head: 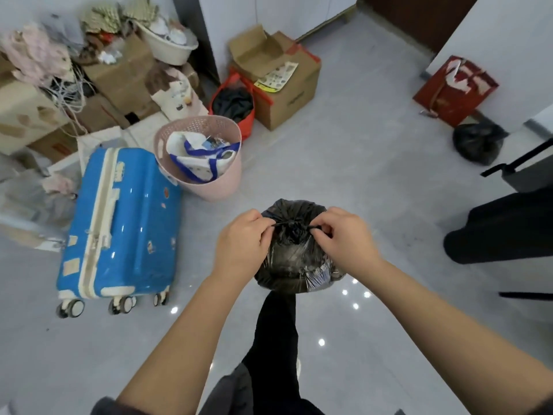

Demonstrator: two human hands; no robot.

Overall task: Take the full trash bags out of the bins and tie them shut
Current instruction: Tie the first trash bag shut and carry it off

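Both hands pinch the knot ends atop the bulging black trash bag (pixel 294 259).

Head view: single wide-angle camera, close above black trash bag (pixel 294 259), facing forward and steeply down at floor (pixel 374 181).

Glossy grey tiled floor (pixel 344 151) mirrors ceiling lights; white walls (pixel 493 40) behind.

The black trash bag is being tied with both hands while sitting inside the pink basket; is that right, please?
Not quite. The head view shows the left hand and right hand tying the black trash bag, but outside the pink basket, which stands apart beyond it.
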